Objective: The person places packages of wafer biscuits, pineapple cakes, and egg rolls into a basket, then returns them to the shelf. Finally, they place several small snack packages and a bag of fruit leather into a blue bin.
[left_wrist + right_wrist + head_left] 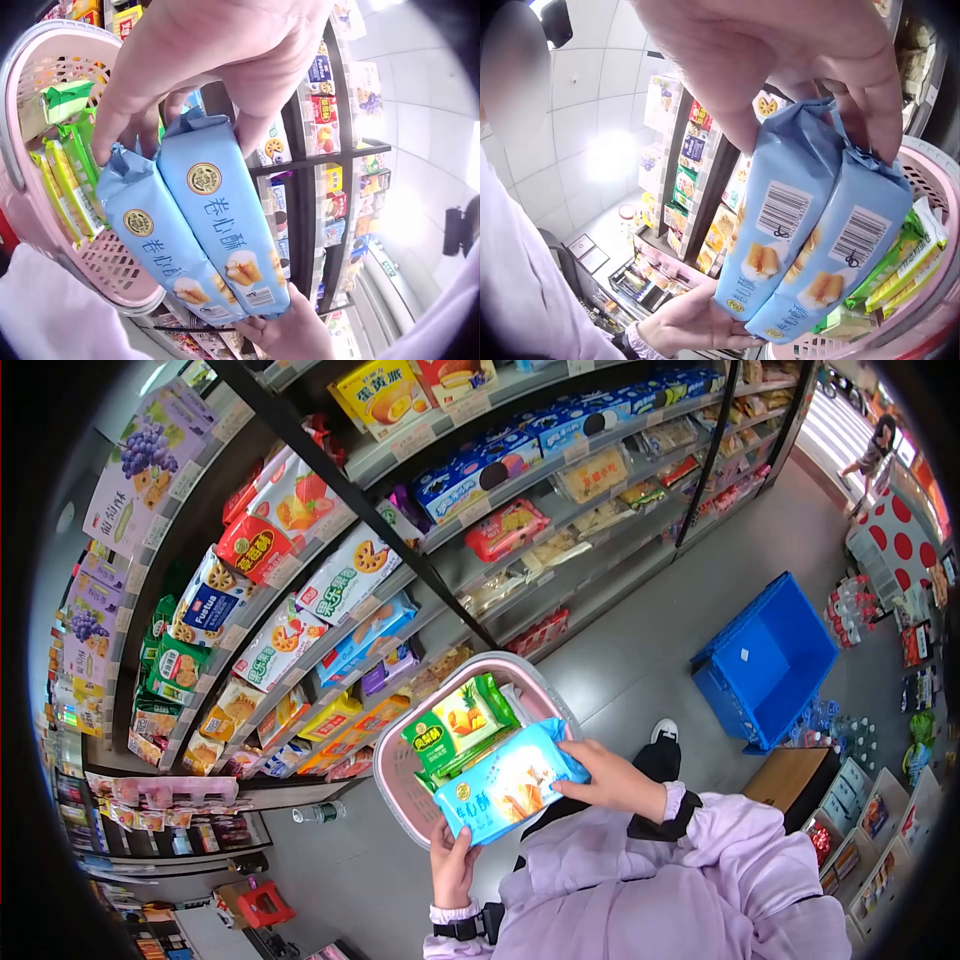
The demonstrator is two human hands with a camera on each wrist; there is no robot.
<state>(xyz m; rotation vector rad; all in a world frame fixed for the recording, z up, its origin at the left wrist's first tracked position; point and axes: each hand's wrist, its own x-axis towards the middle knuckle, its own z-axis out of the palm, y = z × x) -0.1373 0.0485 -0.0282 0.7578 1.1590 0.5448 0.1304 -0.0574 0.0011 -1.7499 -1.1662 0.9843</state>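
Note:
Two light blue packs of rolled pastries point(217, 202) lie side by side between my hands, printed with pastry pictures and barcodes point(784, 210). My left hand point(455, 868) grips one end of the pair, thumb on one side and fingers on the other. At the opposite end, my right hand point(612, 780) holds the crimped wrapper ends the same way. In the head view, the upper blue pack point(512, 785) hides the other and overlaps a pink shopping basket point(395, 775). Green pineapple pastry packs point(455, 725) and yellow-green packs point(71, 184) lie inside that basket.
Shelves of packaged biscuits, such as a red strawberry pack point(258, 548) and blue cookie boxes point(500, 465), rise in front. A blue crate point(765, 660) stands on the floor at right, beside bottled drinks point(860, 735). A red stool point(265, 905) is at lower left.

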